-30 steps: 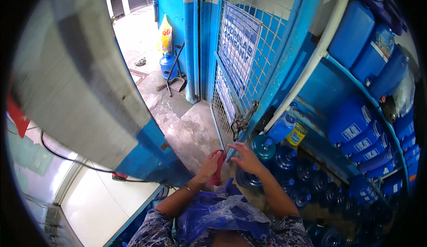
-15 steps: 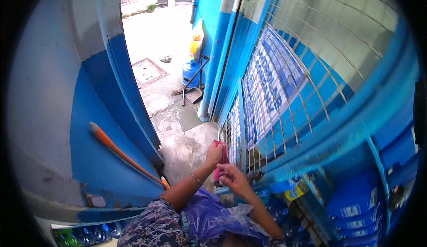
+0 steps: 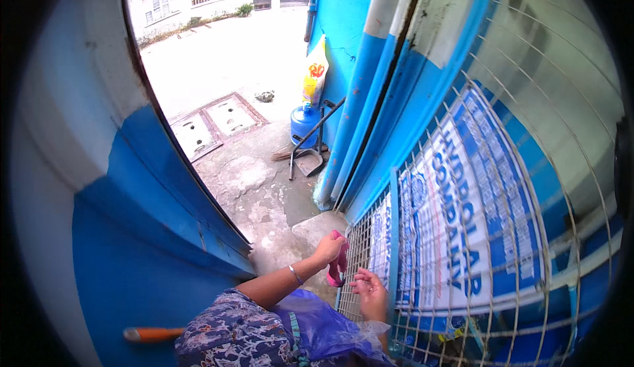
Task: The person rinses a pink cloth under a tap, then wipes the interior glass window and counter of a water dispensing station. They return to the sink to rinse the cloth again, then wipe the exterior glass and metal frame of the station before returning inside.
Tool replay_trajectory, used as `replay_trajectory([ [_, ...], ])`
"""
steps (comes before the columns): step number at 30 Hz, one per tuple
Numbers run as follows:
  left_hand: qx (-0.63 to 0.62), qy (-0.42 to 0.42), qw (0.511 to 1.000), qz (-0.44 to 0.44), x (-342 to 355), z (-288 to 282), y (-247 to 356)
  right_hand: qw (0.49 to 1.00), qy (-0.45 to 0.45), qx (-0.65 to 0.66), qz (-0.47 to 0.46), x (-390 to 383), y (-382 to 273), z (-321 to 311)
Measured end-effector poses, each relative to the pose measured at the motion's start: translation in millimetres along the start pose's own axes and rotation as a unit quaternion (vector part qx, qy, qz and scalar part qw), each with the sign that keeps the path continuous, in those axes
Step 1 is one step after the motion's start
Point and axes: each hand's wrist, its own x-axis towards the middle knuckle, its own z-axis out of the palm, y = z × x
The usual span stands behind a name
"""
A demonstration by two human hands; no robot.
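1. Your left hand [image 3: 327, 249] is closed at the top of the pink cloth [image 3: 339, 266], its fingers [image 3: 337, 235] gripping it.
2. The cloth hangs below that hand, over the floor [image 3: 267, 225] and just beside the mesh gate [image 3: 394, 248].
3. Your right hand [image 3: 371, 298] holds nothing you can see; its fingers are loosely spread and bent, near the cloth but apart from it.
4. A bracelet [image 3: 295, 274] circles your left wrist; a blue plastic sheet [image 3: 323, 324] covers your front.
5. Behind the mesh is a sign [image 3: 462, 221].
6. Outside, a blue jug [image 3: 304, 128] stands by the wall [image 3: 340, 43], a dustpan [image 3: 309, 163] before it.
7. An orange handle [image 3: 158, 334] shows at your lower left.
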Motion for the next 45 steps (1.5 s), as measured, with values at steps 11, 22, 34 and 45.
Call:
replay_trajectory([
  [11, 0.311, 0.026, 0.918, 0.246, 32, -157, 128, 0.983, -0.113, -0.053, 0.136, 245, 20, 141],
  [22, 0.220, 0.220, 0.944, 0.112, 88, -311, 179, 0.779, -0.567, -0.214, -0.162, 460, -5, 366],
  [34, -0.097, 0.508, 0.844, 0.141, 112, -405, 238, 0.357, -0.872, -0.219, -0.254, 572, -48, 607],
  [45, -0.121, 0.737, 0.649, 0.143, 92, -551, 200, 0.124, -0.914, -0.186, -0.339, 493, -2, 846],
])
